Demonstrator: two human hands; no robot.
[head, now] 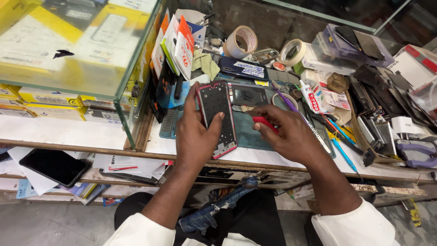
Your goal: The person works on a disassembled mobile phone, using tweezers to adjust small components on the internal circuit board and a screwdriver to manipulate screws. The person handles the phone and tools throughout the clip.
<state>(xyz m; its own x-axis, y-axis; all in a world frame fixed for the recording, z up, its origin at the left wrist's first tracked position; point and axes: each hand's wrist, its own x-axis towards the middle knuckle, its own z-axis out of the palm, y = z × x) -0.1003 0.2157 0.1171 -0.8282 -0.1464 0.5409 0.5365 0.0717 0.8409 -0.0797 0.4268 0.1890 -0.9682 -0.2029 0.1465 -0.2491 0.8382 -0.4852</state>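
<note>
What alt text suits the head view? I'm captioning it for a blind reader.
A person's left hand holds a red-edged phone frame over a green work mat, while the right hand grips a red tool. Tape rolls, phone parts and tools crowd the workbench.

Quick count: two hands, left hand (196, 136) and right hand (286, 133), one red-rimmed phone frame (217, 116), one red-handled tool (265, 122). Two tape rolls (241, 41) at top centre, one purple pliers (416, 154) far right, one black phone (53, 166) lower left.
</note>
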